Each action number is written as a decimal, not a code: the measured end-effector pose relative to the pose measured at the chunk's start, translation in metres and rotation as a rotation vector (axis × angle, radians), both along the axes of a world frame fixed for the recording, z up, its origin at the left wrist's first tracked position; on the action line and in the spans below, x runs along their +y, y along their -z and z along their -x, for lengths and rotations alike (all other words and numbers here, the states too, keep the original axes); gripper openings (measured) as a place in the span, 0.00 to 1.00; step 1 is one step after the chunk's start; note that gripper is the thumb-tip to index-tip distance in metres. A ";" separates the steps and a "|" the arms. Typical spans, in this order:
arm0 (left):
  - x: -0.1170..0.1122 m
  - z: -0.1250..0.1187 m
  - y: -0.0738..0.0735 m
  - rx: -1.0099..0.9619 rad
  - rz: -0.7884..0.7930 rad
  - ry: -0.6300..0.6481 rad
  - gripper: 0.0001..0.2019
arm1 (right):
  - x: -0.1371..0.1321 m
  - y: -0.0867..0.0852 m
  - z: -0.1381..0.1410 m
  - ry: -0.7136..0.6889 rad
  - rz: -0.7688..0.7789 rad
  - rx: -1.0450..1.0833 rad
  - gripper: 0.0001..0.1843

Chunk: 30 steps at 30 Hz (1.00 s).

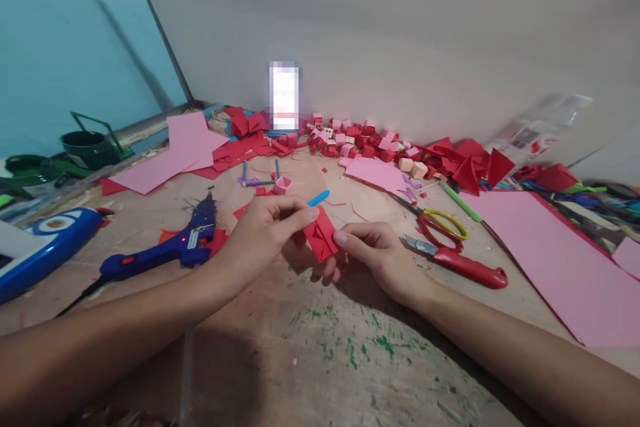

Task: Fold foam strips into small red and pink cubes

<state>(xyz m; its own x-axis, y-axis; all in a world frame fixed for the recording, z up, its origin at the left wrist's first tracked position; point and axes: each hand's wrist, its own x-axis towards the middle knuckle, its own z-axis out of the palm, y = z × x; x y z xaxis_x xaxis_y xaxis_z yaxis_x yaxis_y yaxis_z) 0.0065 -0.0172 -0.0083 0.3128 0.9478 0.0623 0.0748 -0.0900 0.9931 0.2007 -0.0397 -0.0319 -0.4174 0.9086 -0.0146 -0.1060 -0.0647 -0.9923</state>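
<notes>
Between my two hands is a small piece of folded red paper (321, 237), its creases and open flaps facing me. My left hand (280, 223) pinches its upper left side, thumb on top. At its right edge, my right hand (370, 250) grips it between thumb and fingers. Just behind the paper a blue stick (319, 198) shows, partly hidden by my left hand. A small pink paper box (283, 185) sits on the table beyond my left hand.
A blue glue gun (187, 243) lies left, its red light lit. Scissors (440, 227) and a red-handled knife (465, 265) lie right. Pink sheets (555, 267) cover the far right. Several small paper cubes (345, 140) are heaped by the wall, near a bright phone screen (284, 95).
</notes>
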 end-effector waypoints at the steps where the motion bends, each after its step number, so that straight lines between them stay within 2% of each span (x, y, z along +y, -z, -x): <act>1: -0.001 0.000 -0.001 0.003 -0.007 -0.001 0.14 | 0.000 0.000 0.000 0.001 -0.002 -0.004 0.23; 5: -0.002 0.000 -0.003 0.014 -0.043 -0.011 0.14 | -0.001 -0.001 0.000 0.008 -0.017 -0.030 0.24; 13: -0.001 0.001 -0.009 0.151 -0.215 -0.031 0.14 | -0.001 -0.002 0.001 0.014 -0.044 -0.088 0.21; 17: -0.006 0.003 -0.012 0.251 -0.373 -0.020 0.13 | -0.003 -0.001 0.002 0.043 -0.098 -0.118 0.19; 21: -0.009 0.006 -0.013 0.385 -0.630 0.039 0.09 | -0.004 -0.001 0.002 0.157 -0.159 -0.077 0.11; 23: -0.010 0.007 -0.013 0.411 -0.702 0.080 0.09 | -0.004 -0.002 0.002 0.197 -0.179 -0.105 0.09; 30: -0.011 0.005 -0.014 0.362 -0.538 0.079 0.08 | -0.004 -0.005 0.001 0.227 -0.247 -0.191 0.07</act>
